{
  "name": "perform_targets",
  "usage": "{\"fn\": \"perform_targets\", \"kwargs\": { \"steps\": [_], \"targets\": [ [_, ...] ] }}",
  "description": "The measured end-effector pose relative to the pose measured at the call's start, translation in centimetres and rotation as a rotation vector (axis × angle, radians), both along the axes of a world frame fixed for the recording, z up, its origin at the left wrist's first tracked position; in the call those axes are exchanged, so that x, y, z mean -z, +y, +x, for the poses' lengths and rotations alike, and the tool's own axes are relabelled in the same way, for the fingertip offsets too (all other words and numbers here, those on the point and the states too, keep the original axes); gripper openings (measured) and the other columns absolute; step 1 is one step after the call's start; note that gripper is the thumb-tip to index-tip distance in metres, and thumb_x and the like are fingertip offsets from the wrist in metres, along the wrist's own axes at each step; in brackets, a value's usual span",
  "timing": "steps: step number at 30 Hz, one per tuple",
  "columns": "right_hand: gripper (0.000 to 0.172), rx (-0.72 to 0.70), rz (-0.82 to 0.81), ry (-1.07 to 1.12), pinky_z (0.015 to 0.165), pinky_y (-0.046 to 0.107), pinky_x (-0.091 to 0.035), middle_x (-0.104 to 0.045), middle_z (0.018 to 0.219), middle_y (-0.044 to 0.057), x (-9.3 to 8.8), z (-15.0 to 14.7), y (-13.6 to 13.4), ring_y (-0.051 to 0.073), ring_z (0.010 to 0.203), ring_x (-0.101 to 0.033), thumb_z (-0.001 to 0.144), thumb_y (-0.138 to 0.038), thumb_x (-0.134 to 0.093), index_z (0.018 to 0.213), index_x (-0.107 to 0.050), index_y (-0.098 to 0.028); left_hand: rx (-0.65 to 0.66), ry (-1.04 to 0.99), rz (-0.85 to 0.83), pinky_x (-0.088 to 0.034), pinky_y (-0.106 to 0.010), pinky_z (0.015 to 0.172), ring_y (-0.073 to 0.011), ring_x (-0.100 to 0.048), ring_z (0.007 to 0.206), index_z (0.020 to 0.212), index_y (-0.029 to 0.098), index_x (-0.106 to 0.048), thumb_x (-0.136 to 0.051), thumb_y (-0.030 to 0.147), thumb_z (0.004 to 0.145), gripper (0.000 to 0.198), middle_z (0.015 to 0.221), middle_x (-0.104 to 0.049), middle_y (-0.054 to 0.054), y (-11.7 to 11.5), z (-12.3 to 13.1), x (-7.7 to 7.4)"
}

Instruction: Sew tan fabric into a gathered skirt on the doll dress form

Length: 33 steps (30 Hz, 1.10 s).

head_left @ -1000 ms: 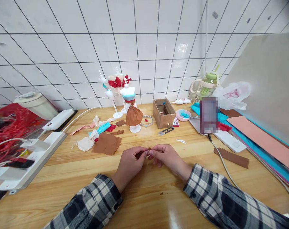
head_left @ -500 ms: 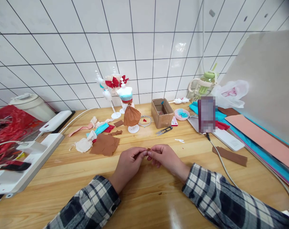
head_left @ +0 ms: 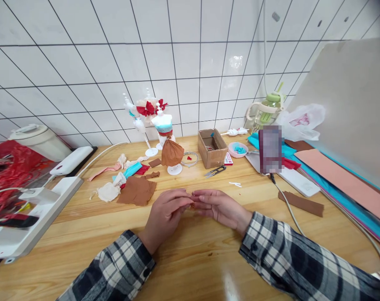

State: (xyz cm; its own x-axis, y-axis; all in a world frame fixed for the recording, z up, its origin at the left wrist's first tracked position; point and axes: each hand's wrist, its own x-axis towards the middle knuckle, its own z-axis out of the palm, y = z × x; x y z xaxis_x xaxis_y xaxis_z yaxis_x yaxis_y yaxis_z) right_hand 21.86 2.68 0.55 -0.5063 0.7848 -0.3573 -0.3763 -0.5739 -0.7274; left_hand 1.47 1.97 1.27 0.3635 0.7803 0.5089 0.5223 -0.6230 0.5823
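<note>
My left hand point(head_left: 167, 213) and my right hand point(head_left: 223, 207) meet above the middle of the wooden table, fingertips touching. A small crumpled scrap of brown crepe paper point(head_left: 193, 205) is pinched between them, mostly hidden by the fingers. The left fingers are curled and closed; those of the right reach straight towards them. Just beyond the left hand lies a flat brown crepe paper sheet point(head_left: 138, 191). Farther back, a small white dress-form figure point(head_left: 163, 121) wears a blue and red top and a gathered brown paper skirt point(head_left: 172, 152).
Behind my hands are thread snips point(head_left: 215, 172), a cardboard box point(head_left: 212, 152) and a pink bowl point(head_left: 238, 150) with blue scraps. Coloured scraps lie to the left, near a power strip point(head_left: 42, 217). A phone point(head_left: 270, 149), a cable and a brown strip point(head_left: 301, 203) are at the right.
My fingers have shifted around the brown scrap: the right fingers have straightened out and the left ones have come over it, so less of it shows. The table things stay put.
</note>
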Motion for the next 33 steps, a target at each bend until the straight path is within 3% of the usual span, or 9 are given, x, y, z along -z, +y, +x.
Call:
{"fn": "perform_targets", "kwargs": {
  "steps": [2, 5, 8, 11, 16, 33],
  "targets": [
    [0.036, 0.041, 0.078, -0.083, 0.068, 0.027, -0.053, -0.07, 0.093, 0.006, 0.2, 0.2, 0.3, 0.014, 0.077, -0.066, 0.064, -0.032, -0.081, 0.093, -0.067, -0.016, -0.034, 0.031, -0.006, -0.051, -0.029, 0.085, -0.0171, -0.065, 0.093, 0.089, 0.023, -0.071, -0.053, 0.024, 0.089, 0.018, 0.093, -0.073, -0.004, 0.0, 0.1, -0.1],
    [0.034, 0.112, 0.203, -0.24, 0.055, 0.023, -0.049, -0.064, 0.071, -0.001, 0.4, 0.0, 0.4, 0.01, 0.061, -0.057, 0.059, -0.037, -0.083, 0.078, -0.065, -0.015, -0.224, -0.004, -0.115, -0.052, -0.028, 0.076, -0.0167, -0.066, 0.081, 0.085, 0.02, -0.069, -0.055, 0.029, 0.087, 0.017, 0.087, -0.073, -0.005, 0.4, 0.3, 0.0],
    [0.033, 0.075, 0.302, -0.364, 0.047, 0.019, -0.04, -0.061, 0.068, -0.002, 0.5, -0.6, 0.1, 0.008, 0.059, -0.05, 0.061, -0.042, -0.08, 0.075, -0.067, -0.015, -0.297, -0.044, -0.22, -0.052, -0.028, 0.074, -0.0175, -0.066, 0.08, 0.082, 0.019, -0.07, -0.057, 0.032, 0.086, 0.019, 0.086, -0.073, -0.004, 0.9, 0.6, 0.2],
    [0.03, -0.007, 0.347, -0.499, 0.042, 0.019, -0.034, -0.058, 0.063, -0.002, 0.6, -1.2, -0.3, 0.008, 0.053, -0.045, 0.065, -0.043, -0.076, 0.074, -0.069, -0.016, -0.232, -0.053, -0.279, -0.051, -0.028, 0.073, -0.0169, -0.066, 0.078, 0.08, 0.019, -0.07, -0.057, 0.03, 0.085, 0.018, 0.083, -0.072, -0.004, 0.7, 1.2, 0.3],
    [0.029, 0.028, 0.333, -0.52, 0.041, 0.02, -0.032, -0.055, 0.061, -0.003, 0.3, -1.6, -0.4, 0.007, 0.049, -0.04, 0.063, -0.044, -0.076, 0.072, -0.069, -0.017, -0.105, -0.069, -0.301, -0.05, -0.027, 0.068, -0.0163, -0.064, 0.073, 0.078, 0.02, -0.071, -0.056, 0.028, 0.086, 0.019, 0.077, -0.07, -0.004, 0.0, 1.6, 0.2],
    [0.036, -0.007, 0.201, -0.421, 0.04, 0.019, -0.034, -0.05, 0.051, -0.006, 0.3, -0.8, -0.1, 0.006, 0.044, -0.042, 0.054, -0.043, -0.082, 0.064, -0.062, -0.014, 0.083, 0.094, -0.007, -0.047, -0.029, 0.074, -0.0154, -0.062, 0.076, 0.085, 0.021, -0.071, -0.058, 0.022, 0.086, 0.012, 0.079, -0.072, -0.004, 0.6, 0.6, 0.0]
  ]
}}
